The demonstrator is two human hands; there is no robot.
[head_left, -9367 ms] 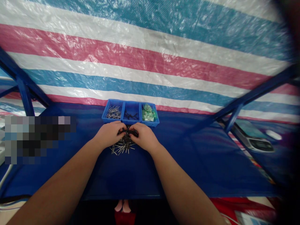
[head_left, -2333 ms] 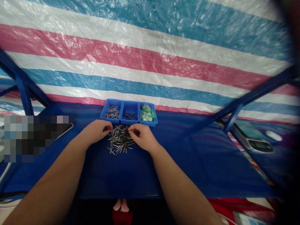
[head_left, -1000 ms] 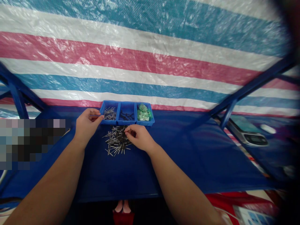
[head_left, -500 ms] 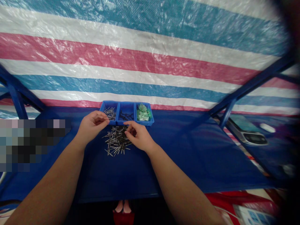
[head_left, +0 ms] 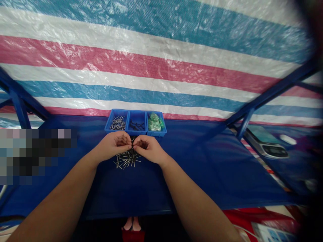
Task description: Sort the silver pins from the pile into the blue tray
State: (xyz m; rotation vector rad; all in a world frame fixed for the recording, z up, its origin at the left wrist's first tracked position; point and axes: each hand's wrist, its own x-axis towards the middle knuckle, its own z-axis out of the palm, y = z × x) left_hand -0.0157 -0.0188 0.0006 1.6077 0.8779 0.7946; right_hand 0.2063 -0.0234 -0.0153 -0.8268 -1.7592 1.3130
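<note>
Over a pile of thin silver and black metal pins [head_left: 128,160], my two hands meet fingertip to fingertip. My left hand [head_left: 114,144] is closed in a pinch, and so is my right hand [head_left: 148,147]. What their fingertips hold is too small to make out. Just behind them stand three joined blue bins. Silver pins lie in the left bin [head_left: 108,125], dark slender pieces in the middle bin [head_left: 136,116], and crumpled green plastic packets [head_left: 155,121] in the right one.
A blue table [head_left: 202,161] spreads to both sides, with blue metal frame bars [head_left: 272,92] at left and right. Behind hangs a striped plastic sheet [head_left: 151,67]. A digital scale [head_left: 274,150] sits on the far right. Part of the left side is pixelated.
My left hand has moved right and down from the left bin to meet my right hand over the pile. The right hand has shifted only slightly.
</note>
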